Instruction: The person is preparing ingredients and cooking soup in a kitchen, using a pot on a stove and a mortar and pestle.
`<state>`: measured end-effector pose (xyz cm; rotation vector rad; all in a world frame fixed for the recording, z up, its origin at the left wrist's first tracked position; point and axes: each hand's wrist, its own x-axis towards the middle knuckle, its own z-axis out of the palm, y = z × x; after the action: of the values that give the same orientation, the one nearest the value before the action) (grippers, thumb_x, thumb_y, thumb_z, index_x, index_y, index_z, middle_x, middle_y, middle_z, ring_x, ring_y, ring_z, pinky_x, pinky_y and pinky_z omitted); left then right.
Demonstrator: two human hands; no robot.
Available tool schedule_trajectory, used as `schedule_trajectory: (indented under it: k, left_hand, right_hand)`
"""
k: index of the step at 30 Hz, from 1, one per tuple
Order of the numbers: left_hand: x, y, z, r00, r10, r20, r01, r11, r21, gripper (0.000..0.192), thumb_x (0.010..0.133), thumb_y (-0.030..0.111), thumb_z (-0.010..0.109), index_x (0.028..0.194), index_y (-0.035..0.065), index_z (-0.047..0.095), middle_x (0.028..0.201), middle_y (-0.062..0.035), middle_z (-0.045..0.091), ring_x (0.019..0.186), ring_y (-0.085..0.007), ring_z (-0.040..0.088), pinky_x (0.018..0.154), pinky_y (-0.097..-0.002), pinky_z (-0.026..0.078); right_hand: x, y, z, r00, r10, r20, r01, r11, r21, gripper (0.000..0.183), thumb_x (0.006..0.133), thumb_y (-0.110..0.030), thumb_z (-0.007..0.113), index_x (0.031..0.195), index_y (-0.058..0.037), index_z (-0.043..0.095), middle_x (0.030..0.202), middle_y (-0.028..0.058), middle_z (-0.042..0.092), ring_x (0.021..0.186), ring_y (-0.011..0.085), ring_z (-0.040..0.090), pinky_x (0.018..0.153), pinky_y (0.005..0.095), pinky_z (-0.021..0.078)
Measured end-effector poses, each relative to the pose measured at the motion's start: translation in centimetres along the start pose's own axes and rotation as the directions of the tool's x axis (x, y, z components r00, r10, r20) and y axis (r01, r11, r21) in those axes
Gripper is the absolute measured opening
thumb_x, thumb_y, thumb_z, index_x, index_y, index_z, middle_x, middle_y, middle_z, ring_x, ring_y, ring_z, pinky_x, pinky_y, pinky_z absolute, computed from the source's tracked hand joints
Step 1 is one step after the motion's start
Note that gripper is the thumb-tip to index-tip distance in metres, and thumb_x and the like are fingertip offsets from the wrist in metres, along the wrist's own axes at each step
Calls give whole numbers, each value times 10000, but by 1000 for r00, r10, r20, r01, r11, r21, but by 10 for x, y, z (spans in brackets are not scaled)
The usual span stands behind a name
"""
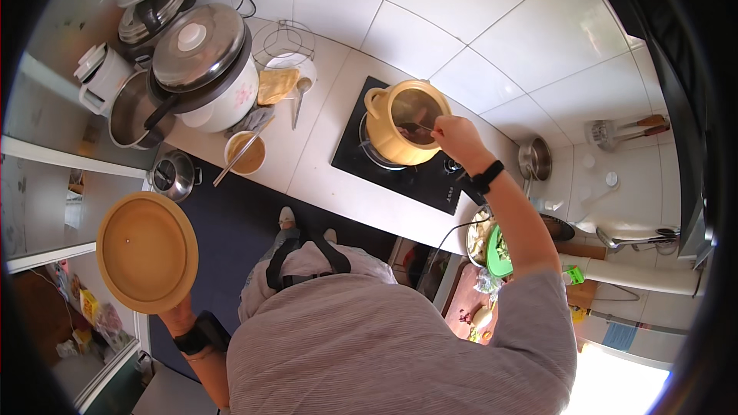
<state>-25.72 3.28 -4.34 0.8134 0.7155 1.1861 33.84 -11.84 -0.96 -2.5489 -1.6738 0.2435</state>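
Note:
My left hand (177, 316) grips a round tan lid (147, 251) by its lower edge, away from the worktop, with its rimmed underside towards me. Over the hob my right hand (460, 137) is closed on the end of a thin metal utensil (425, 127). The utensil reaches into a yellow-tan casserole pot (383, 127), where its far end is hidden. Dark liquid and reddish-brown pieces (416, 132) show inside. The pot stands on a burner of the black glass gas hob (351, 150).
Left on the worktop (314, 144) are a rice cooker (222, 98), a bowl (245, 155) with chopsticks (237, 161) across it, a spoon (297, 105) and a yellow cloth (278, 85). To the right stand a green basket (497, 256) and a steel saucepan (534, 157).

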Motion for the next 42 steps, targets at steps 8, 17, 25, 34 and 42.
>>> schedule_trajectory:
  k: [8,17,25,34,42]
  left_hand:
    - [5,-2,4,998,-59,-19,56,989,-139,541,847,211,635,1316,95,391,1310,-91,447,1183,-258,462,1008,-402,396]
    - [-9,4,2,976,194,102,-209,676,706,516,849,177,626,1299,66,399,1289,-96,457,1172,-255,466,1004,-395,400]
    - [-16,8,-15,997,31,-68,-28,998,49,505,859,196,618,1300,75,404,1297,-92,457,1181,-254,460,1014,-399,388]
    - [-10,9,-10,999,-38,-36,33,993,-113,524,846,217,638,1299,85,410,1296,-80,465,1176,-245,464,1010,-392,390]
    - [-7,1,-8,995,-71,-64,59,984,-167,505,856,218,623,1295,85,411,1282,-81,470,1170,-238,467,1002,-388,398]
  right_hand:
    - [-22,18,-28,968,-198,-153,182,977,-108,93,735,-122,613,683,-57,572,722,85,571,731,278,577,667,379,481]
    - [0,39,16,926,-378,-5,367,901,-231,71,700,-135,623,642,-122,584,729,44,538,794,232,534,749,351,419]
    - [28,38,36,915,-399,-51,361,872,-331,90,716,-168,603,647,-112,592,719,49,546,796,232,542,756,336,419]
    - [31,37,28,865,-276,-419,111,920,-376,65,705,-121,571,645,-101,587,659,67,557,671,244,569,663,354,464]
    - [26,34,45,975,219,-35,-217,915,-339,86,730,-115,566,710,-64,633,766,140,648,743,284,637,653,360,518]
